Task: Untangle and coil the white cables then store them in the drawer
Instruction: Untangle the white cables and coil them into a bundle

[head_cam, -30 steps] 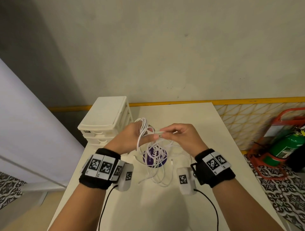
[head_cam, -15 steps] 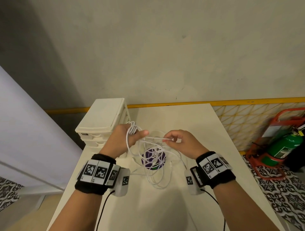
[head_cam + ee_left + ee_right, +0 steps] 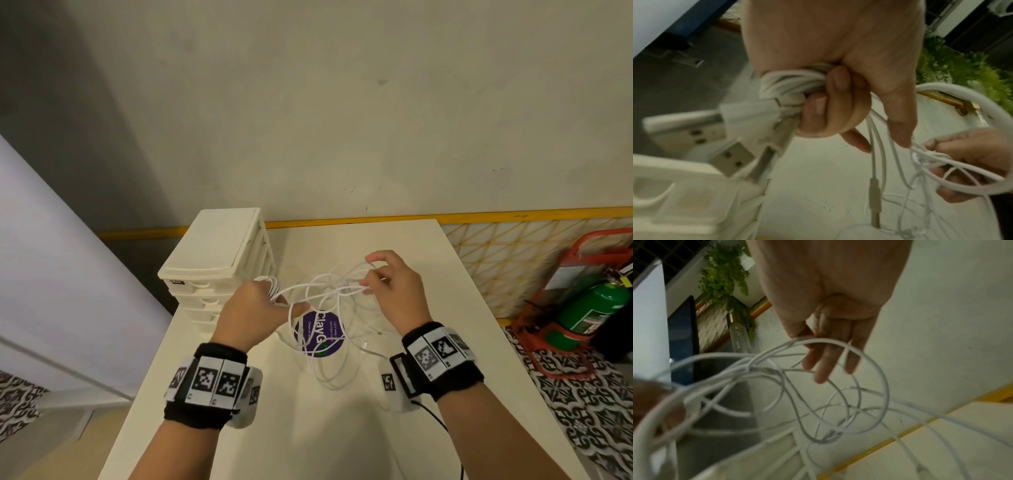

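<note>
Left hand is clenching coiled white cables; right hand, rightward, is pinching the tangled strands stretching left-right between them.

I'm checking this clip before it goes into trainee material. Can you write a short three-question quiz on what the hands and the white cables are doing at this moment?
1. True or false: the left hand grips a bunched bundle of the white cables in its curled fingers.
2. Multiple choice: where is the drawer unit? A) on the table's far left corner, beside the left hand; B) on the floor by the green extinguisher; C) under the right hand.
3. Fill in: loose cable loops hang down over a round ______ sticker on the table.

Key: 1 true; 2 A; 3 purple.
</note>
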`<state>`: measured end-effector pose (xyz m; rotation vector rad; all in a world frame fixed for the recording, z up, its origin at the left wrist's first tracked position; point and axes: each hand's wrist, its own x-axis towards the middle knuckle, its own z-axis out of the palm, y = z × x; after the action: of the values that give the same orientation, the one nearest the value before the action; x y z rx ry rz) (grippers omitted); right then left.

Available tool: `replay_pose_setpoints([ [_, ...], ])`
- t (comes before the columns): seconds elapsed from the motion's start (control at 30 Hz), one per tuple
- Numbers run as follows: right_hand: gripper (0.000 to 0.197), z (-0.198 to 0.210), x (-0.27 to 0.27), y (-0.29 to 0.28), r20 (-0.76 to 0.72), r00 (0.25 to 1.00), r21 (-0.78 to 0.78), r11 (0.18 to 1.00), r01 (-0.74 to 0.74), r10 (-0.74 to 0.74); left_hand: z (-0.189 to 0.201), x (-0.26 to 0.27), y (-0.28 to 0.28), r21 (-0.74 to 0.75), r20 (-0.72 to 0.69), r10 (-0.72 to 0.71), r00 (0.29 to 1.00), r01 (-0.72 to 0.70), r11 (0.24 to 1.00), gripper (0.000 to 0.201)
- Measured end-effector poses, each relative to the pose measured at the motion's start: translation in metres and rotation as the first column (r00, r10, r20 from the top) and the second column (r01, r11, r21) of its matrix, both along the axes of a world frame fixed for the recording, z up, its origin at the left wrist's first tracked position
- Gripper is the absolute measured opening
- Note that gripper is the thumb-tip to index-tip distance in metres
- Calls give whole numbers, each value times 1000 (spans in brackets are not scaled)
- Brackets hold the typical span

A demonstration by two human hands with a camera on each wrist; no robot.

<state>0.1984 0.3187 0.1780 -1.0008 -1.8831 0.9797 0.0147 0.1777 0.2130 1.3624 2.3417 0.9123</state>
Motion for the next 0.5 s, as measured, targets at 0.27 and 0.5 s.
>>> replay_pose_setpoints([
  [0.27,37,18,-12,-22,-243,896,-164,895,-415,371,1,27,4,146,397,7,918,-71,987,48],
  [0.5,39,18,-15,-29,-295,889,-220,881,-419,350,-14,40,8,197,488,-11,873,-98,975,23],
])
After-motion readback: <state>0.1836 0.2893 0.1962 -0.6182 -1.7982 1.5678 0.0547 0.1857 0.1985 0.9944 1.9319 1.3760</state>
